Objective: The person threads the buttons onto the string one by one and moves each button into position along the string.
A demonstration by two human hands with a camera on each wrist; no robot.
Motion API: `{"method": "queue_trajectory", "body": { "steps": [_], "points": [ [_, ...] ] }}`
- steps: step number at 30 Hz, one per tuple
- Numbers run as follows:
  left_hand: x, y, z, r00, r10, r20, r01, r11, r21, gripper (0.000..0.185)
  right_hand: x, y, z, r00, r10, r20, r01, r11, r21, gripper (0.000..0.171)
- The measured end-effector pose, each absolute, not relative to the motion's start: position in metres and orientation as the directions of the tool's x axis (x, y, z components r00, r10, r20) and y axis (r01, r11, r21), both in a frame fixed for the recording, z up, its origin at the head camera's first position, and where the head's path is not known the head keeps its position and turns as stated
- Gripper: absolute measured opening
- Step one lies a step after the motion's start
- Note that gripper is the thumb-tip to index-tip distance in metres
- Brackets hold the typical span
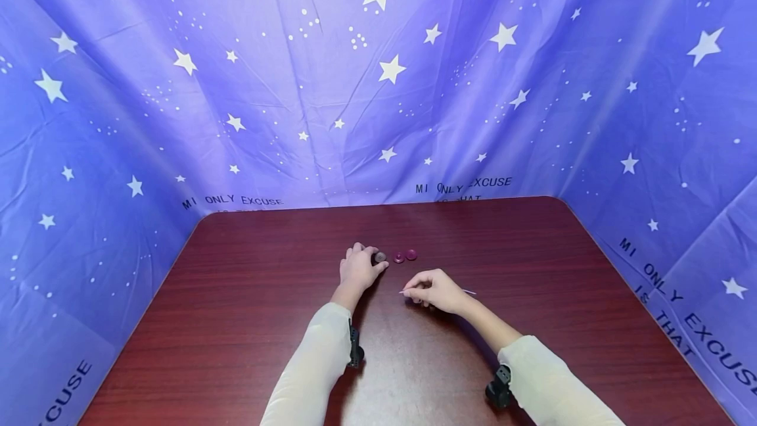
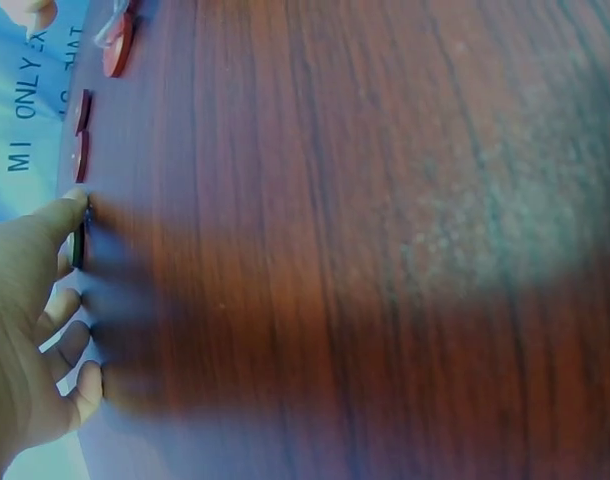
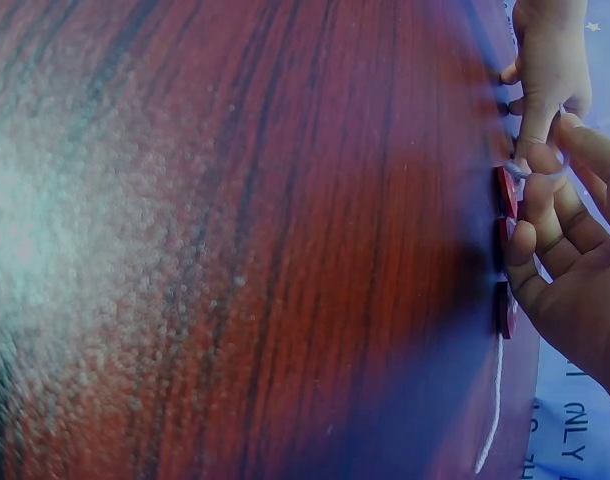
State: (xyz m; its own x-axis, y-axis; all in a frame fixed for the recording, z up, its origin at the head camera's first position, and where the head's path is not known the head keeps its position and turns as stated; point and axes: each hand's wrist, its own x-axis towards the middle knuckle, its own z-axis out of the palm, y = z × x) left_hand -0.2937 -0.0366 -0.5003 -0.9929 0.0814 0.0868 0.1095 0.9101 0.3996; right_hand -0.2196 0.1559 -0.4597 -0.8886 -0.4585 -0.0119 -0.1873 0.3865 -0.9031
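My left hand point(image 1: 357, 269) is low over the table, thumb and index finger on either side of a round grey button point(image 1: 380, 257). Seen edge-on, that button point(image 2: 79, 246) looks dark between the thumb and fingers, the other fingertips down near the tabletop. My right hand point(image 1: 436, 291) pinches a thin white string point(image 1: 469, 292), whose short tip pokes out past the fingertips. Below this hand, a red button point(image 3: 507, 312) lies on the table, with the string's tail point(image 3: 492, 410) trailing away from it.
Two magenta buttons, one nearer point(image 1: 399, 258) and one farther right point(image 1: 411, 255), lie side by side just right of the grey one. The dark red wooden table point(image 1: 248, 334) is enclosed by a blue star-patterned cloth point(image 1: 331, 84) behind and at both sides.
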Motion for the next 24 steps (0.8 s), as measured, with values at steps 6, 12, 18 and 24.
{"method": "queue_trajectory", "body": {
  "steps": [6, 12, 18, 24],
  "points": [
    [-0.294, -0.035, -0.499, -0.994, 0.083, 0.065, 0.103, 0.901, 0.421, 0.036, -0.219, 0.156, -0.458, -0.886, -0.463, -0.016, -0.191, 0.397, -0.898, 0.016],
    [-0.293, -0.036, -0.498, -0.994, 0.089, 0.059, 0.106, 0.894, 0.436, 0.032, -0.228, 0.158, -0.475, -0.889, -0.458, -0.01, -0.197, 0.402, -0.894, 0.016],
    [-0.294, -0.04, -0.498, -0.992, 0.115, 0.05, 0.125, 0.887, 0.445, 0.031, -0.235, 0.162, -0.491, -0.895, -0.446, 0.003, -0.205, 0.406, -0.891, 0.015],
    [-0.296, -0.045, -0.498, -0.991, 0.126, 0.054, 0.137, 0.874, 0.467, 0.029, -0.237, 0.164, -0.489, -0.901, -0.435, -0.011, -0.19, 0.417, -0.889, 0.013]
  ]
}}
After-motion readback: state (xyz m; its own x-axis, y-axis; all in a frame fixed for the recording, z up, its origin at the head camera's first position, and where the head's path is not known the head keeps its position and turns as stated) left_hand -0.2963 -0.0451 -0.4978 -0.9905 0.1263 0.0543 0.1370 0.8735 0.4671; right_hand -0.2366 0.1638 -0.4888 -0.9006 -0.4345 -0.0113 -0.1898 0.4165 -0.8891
